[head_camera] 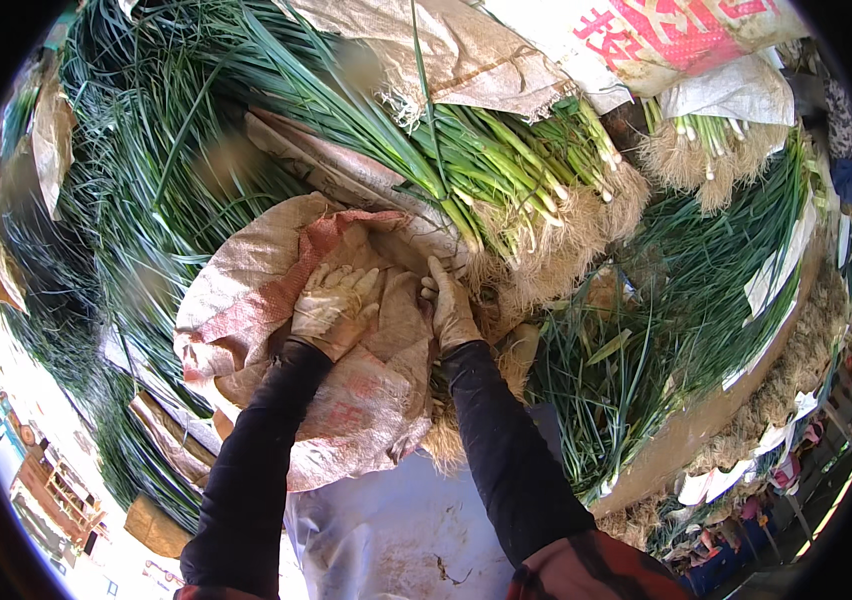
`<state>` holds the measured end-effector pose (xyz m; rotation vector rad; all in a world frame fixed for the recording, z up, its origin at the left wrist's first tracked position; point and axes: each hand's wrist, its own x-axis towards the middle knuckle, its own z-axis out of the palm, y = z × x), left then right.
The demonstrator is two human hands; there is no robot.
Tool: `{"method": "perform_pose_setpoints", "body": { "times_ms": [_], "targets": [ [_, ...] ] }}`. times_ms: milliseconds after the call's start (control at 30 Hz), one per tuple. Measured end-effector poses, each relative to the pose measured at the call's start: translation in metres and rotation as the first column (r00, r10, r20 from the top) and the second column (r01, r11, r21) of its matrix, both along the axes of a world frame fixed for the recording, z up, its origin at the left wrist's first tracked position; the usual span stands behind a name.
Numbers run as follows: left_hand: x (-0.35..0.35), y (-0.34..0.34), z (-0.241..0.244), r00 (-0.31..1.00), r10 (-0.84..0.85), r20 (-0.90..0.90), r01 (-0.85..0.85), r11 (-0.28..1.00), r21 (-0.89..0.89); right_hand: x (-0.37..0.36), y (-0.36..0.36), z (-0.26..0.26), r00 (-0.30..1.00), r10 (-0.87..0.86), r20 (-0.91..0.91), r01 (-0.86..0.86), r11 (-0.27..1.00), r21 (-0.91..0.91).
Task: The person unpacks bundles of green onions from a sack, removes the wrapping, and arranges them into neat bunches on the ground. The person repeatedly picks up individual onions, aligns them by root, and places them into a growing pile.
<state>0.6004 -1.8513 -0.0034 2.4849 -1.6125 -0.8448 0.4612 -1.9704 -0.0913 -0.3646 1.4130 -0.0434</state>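
A worn woven sack [366,390] with faded pink bands and red print lies crumpled before me, its mouth spread. My left hand [332,307], in a soiled light glove, rests over the sack's folds with its fingers extended and nothing visible in them. My right hand [454,309], gloved too, is at the sack's right edge. Its index finger points up along the cloth while the other fingers curl; whether they pinch the cloth is hidden. Just beyond lies a bundle of green onions [516,169], their pale fibrous roots [568,232] towards my right hand.
Long green leaves [163,165] heap up on the left. More onion leaves [696,277] spread on the right, by a brown edge [711,435]. A tan woven cloth [433,52] covers part of the far bundle. A pale plastic sheet [403,525] is nearest my body.
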Motion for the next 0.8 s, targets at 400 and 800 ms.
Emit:
{"method": "perform_pose_setpoints", "body": {
  "times_ms": [400,800],
  "targets": [
    [-0.016,-0.095,0.01,-0.776,0.318,-0.544,-0.519,0.166,0.838,-0.015,-0.036,0.137,0.718,0.682,-0.14,-0.612,0.522,-0.594],
    [-0.034,-0.077,-0.061,-0.335,0.405,-0.851,-0.841,0.279,0.464,0.153,-0.257,0.028,0.143,0.207,-0.968,-0.777,-0.583,-0.239]
  ]
}}
